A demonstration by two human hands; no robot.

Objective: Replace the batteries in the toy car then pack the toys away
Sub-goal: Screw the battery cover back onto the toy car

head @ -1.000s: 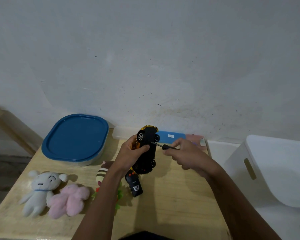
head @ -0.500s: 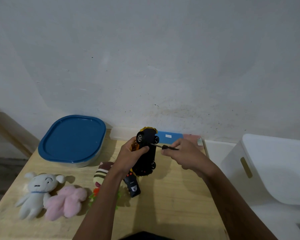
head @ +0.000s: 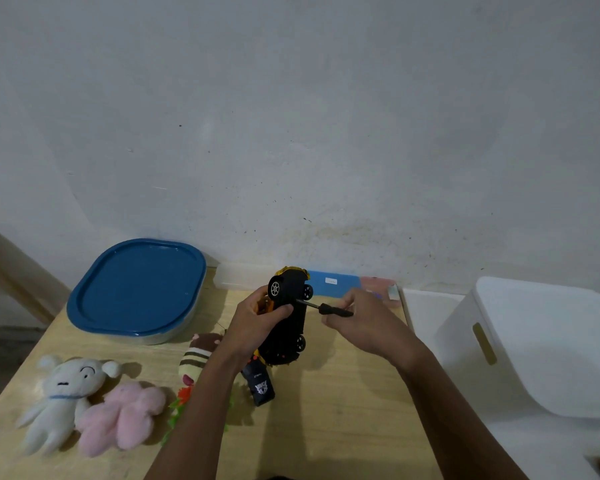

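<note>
a pale wooden table (head: 343, 427) stands against a scuffed grey-white wall (head: 291, 116), with a white bin (head: 551, 344) just beside it at 3 o'clock. at 10 o'clock on the tabletop sits a container with a blue lid (head: 136, 289); a long clear box (head: 340, 285) with blue and pink contents runs along the wall at 12 o'clock. at 8 o'clock a white plush (head: 61, 393) lies touching a pink plush (head: 122, 419), with a brown striped plush (head: 198, 355) near them toward the centre.

over the middle of the table, the left hand (head: 253, 327) holds the toy car (head: 286, 320) off the surface, nose up, black underside turned to the right; the fingers wrap its yellow body and the thumb presses on the chassis. the right hand (head: 364, 323), at the car's 3 o'clock, pinches the black handle of a small screwdriver (head: 321, 307) between thumb and fingertips, its tip meeting the underside near the upper wheels. a black remote control (head: 260, 386) lies on the table at the car's 6 o'clock, partly under the left forearm.
</note>
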